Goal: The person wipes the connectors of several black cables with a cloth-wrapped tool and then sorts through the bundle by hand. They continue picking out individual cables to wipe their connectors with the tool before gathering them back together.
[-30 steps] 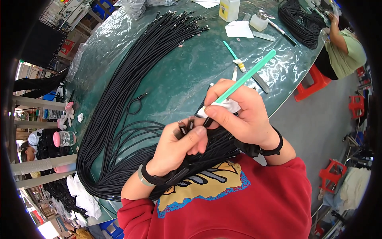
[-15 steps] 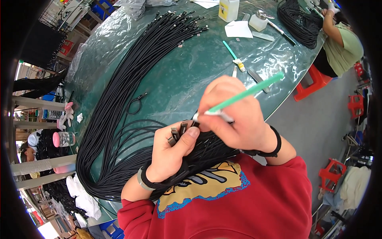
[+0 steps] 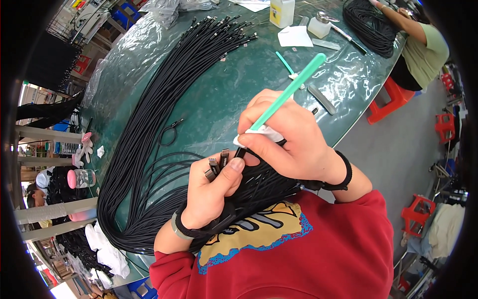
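My left hand (image 3: 209, 192) is closed around several black cables, whose plugs (image 3: 213, 165) with metal ends stick up between the fingers. One black plug (image 3: 240, 152) is pinched at the thumb, pointing toward my right hand (image 3: 296, 139). That hand grips a green stick (image 3: 294, 89) together with a white cloth (image 3: 269, 132) wrapped at its lower end. The cloth touches or covers the tip of the pinched plug; the exact contact is hidden by my fingers. A thick bundle of black cables (image 3: 142, 119) curves across the table and passes under both hands.
On the green table (image 3: 214, 109) lie another green stick (image 3: 283, 61), a metal blade (image 3: 322, 99) and a white paper (image 3: 295, 36). Bottles (image 3: 282, 13) stand at the back. A co-worker (image 3: 425, 50) sits at far right by a cable coil (image 3: 368, 27). Red stools (image 3: 393, 102) stand on the floor.
My right hand has tilted the green stick more upright, its top moving left. The white cloth has come down over the pinched plug's end. The left hand has barely moved.
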Available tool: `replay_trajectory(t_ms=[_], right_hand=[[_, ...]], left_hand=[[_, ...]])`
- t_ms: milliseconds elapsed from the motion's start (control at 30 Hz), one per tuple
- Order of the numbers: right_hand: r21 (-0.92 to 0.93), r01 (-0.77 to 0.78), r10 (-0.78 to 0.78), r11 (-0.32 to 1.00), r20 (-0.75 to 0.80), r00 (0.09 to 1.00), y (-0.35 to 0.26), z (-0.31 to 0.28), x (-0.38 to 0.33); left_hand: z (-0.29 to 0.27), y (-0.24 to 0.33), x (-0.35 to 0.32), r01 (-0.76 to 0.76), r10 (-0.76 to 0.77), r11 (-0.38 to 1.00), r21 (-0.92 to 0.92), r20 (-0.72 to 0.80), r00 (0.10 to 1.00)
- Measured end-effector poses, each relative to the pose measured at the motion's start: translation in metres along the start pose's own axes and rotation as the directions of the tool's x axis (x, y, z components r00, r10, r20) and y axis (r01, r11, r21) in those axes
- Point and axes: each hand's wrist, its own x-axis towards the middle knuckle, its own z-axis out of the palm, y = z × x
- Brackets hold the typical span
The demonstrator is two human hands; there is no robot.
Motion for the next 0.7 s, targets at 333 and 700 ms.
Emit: replay_trajectory(t_ms=[333, 700], right_hand=[[-0.037, -0.009, 0.009, 0.999, 0.004, 1.0, 0.0018, -0.006, -0.0043], [0.018, -0.048, 0.049, 0.999, -0.021, 0.999, 0.0014, -0.0106, -0.0091]], left_hand=[[-0.0014, 0.0017, 0.0009, 0.023, -0.023, 1.0, -0.001, -0.017, 1.0], [-0.0045, 0.0053, 0.0072, 0.194, -0.16, 0.904, -0.38, 0.121, 0.98]])
